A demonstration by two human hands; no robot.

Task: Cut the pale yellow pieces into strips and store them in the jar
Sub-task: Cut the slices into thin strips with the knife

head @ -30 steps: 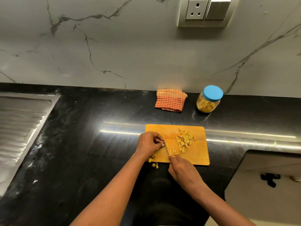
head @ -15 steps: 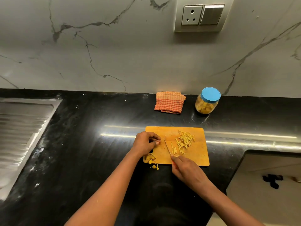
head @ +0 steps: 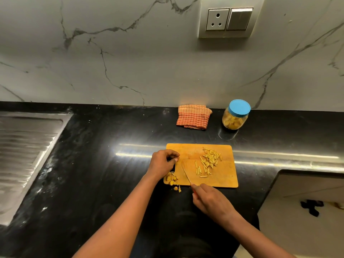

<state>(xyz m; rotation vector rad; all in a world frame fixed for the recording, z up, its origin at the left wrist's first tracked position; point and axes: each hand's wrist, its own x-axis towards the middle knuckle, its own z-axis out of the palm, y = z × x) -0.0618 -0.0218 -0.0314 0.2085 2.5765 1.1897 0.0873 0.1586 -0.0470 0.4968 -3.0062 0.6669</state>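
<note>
A wooden cutting board (head: 219, 180) lies on a black stone counter (head: 96, 164), in the middle of the scene and near the person. On the right-hand part of the board sits a loose heap of cut strips (head: 209, 162), pale yellow, spreading from the far right corner toward the centre. At the near left corner of the board lies a small cluster of uncut pale yellow pieces (head: 171, 178), some on the board edge and a few on the counter just beyond it. The left hand (head: 163, 162) rests over the left edge of the board with fingers curled and thumb meeting the fingertips; whether anything is pinched between them cannot be told. The right hand (head: 210, 199) is at the near edge of the board, closed around the handle of a knife (head: 186, 173), whose thin blade angles away to the far left across the board surface, lying between the left hand and the strips. The jar (head: 235, 117), clear with a blue lid in place and yellow contents inside, stands upright at the far right, close to the marble wall and well apart from the board. A folded checked cloth (head: 192, 117) lies to the left of the jar. A steel drainboard (head: 24, 151) occupies the far left of the counter. A wall socket (head: 229, 18) is mounted above.
</note>
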